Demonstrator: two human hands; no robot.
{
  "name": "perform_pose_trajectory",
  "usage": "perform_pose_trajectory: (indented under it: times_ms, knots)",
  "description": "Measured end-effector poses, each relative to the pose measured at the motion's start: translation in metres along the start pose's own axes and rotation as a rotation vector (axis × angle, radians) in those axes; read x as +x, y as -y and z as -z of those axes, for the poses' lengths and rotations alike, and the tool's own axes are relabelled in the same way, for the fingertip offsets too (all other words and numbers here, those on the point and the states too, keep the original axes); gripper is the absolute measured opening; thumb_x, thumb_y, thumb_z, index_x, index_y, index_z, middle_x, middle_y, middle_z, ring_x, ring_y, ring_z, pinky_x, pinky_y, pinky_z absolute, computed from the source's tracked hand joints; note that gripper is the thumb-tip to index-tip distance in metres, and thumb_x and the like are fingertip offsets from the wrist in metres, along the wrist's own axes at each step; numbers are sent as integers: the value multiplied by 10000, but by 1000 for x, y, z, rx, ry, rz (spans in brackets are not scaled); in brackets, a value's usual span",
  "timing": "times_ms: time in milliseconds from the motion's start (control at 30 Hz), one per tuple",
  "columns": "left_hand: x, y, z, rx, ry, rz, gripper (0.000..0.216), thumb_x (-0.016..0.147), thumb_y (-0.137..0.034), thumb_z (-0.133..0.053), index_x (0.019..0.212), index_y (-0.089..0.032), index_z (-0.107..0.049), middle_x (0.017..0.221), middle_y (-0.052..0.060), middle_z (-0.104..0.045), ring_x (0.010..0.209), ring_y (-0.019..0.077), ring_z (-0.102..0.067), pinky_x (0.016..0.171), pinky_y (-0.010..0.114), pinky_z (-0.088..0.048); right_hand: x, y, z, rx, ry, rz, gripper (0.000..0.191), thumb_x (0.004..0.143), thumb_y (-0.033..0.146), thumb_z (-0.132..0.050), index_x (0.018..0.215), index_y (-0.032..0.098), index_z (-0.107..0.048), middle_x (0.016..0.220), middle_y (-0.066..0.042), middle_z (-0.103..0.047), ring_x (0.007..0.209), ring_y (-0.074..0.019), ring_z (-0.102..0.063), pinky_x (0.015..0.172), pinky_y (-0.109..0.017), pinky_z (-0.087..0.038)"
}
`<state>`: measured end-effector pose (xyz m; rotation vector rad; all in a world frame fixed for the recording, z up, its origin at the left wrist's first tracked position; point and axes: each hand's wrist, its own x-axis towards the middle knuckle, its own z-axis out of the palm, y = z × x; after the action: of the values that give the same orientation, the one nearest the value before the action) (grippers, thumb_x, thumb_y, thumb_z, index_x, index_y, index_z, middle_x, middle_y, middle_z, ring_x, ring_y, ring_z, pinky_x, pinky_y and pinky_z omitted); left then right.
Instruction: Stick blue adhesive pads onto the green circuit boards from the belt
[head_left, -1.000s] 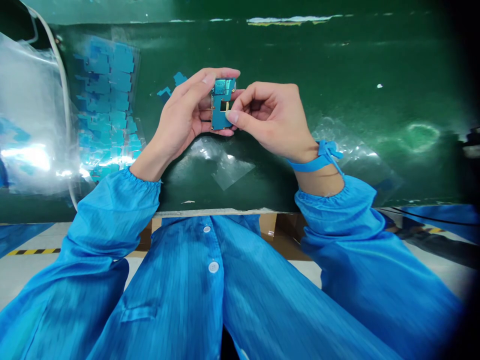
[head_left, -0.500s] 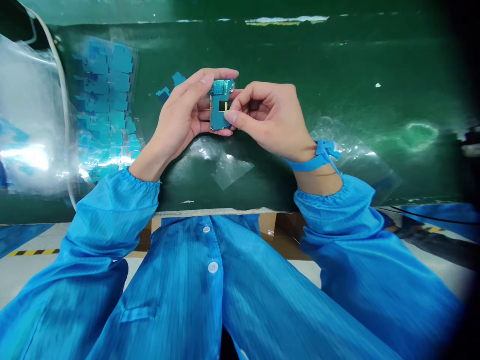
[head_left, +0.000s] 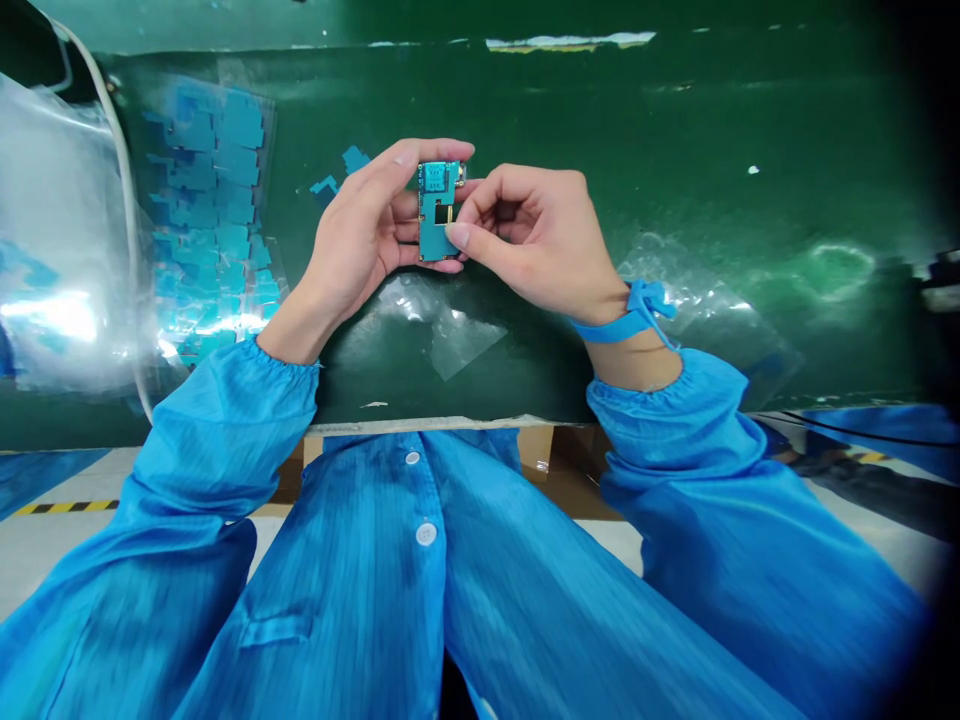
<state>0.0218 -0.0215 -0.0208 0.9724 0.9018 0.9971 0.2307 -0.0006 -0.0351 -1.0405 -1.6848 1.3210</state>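
Note:
A small circuit board [head_left: 435, 240], blue-green on its face with a rectangular cut-out, is held up above the green table. My left hand [head_left: 364, 215] is closed around it, fingers behind and at its upper and lower ends, thumb at the upper left. From the right, my right hand [head_left: 536, 235] pinches the board's lower right edge between thumb and forefinger. The thumb tip lies beside the cut-out and covers part of that edge. A blue strap [head_left: 622, 320] circles my right wrist.
Blue film pieces [head_left: 214, 190] lie in rows on a clear sheet at left, beside a pale cable [head_left: 127, 200] and clear plastic bag [head_left: 52, 240]. Two loose blue scraps [head_left: 355, 158] sit behind my left hand. Clear plastic [head_left: 469, 345] lies near the front edge, more [head_left: 712, 300] at right.
The board has tilted slightly, so its face shows more evenly and with less glare at the top. Both hands keep nearly the same place and hold.

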Motion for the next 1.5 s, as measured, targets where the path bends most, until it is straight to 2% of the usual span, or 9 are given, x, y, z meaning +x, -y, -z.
perform_pose_trajectory:
  times_ms: [167,233,333,467,700,900,1133,1333,1500]
  knots:
    - [4,4,2,-62,6,-17,535,1091,-662,-616,1299,-197,-779,1172,118,-816,946,283,-835,777,390,-739,0,-2,0,-28,-8,53,437,891,541,-963,840,206,-688,875,-34,-713,836,-181,-693,817,-349,-646]
    - [6,6,4,-106,26,-30,511,1092,-631,-637,1291,-186,-788,1170,124,-817,910,275,-832,757,392,-741,0,-2,0,-38,-10,58,409,916,509,-945,840,202,-685,875,-39,-708,855,-189,-699,816,-346,-641]
    - [7,8,6,-138,53,-37,478,1101,-594,-643,1288,-181,-795,1171,129,-819,901,273,-830,756,394,-746,0,-1,0,-56,-9,26,410,923,525,-938,847,209,-687,885,-49,-705,918,-208,-716,853,-346,-650]
    - [7,7,7,-141,60,-24,466,1105,-584,-645,1289,-181,-792,1173,122,-820,904,268,-828,767,390,-748,-1,0,1,-73,13,35,414,923,541,-929,847,216,-684,883,-47,-713,858,-195,-700,840,-351,-651]
    - [5,4,6,-148,67,-12,452,1132,-552,-611,1304,-172,-786,1196,123,-817,913,262,-822,783,391,-750,-1,0,2,-95,12,20,519,927,692,-883,871,217,-681,904,-54,-712,950,-208,-718,877,-339,-654]
    - [5,1,7,-144,63,19,456,1135,-549,-605,1322,-167,-770,1183,132,-816,936,272,-826,794,382,-746,-1,0,2,-66,20,51,589,916,773,-848,870,208,-689,914,-60,-707,887,-195,-693,852,-359,-644]
    - [5,3,7,-150,62,-2,451,1135,-539,-606,1308,-160,-780,1183,124,-815,913,262,-826,777,388,-749,-1,-1,1,-82,18,43,534,930,697,-879,873,198,-698,903,-63,-701,932,-202,-709,860,-337,-644]
    - [6,6,5,-164,53,-25,441,1138,-524,-595,1280,-155,-792,1156,124,-816,894,272,-831,752,399,-748,-1,1,3,-73,31,29,506,917,685,-893,849,225,-692,889,-52,-711,850,-200,-682,847,-387,-653]
    - [5,6,4,-142,44,-39,444,1121,-542,-622,1269,-160,-794,1150,125,-818,866,259,-820,758,402,-750,-1,3,3,-102,31,7,434,908,584,-927,842,227,-690,887,-45,-716,863,-199,-682,843,-374,-651]
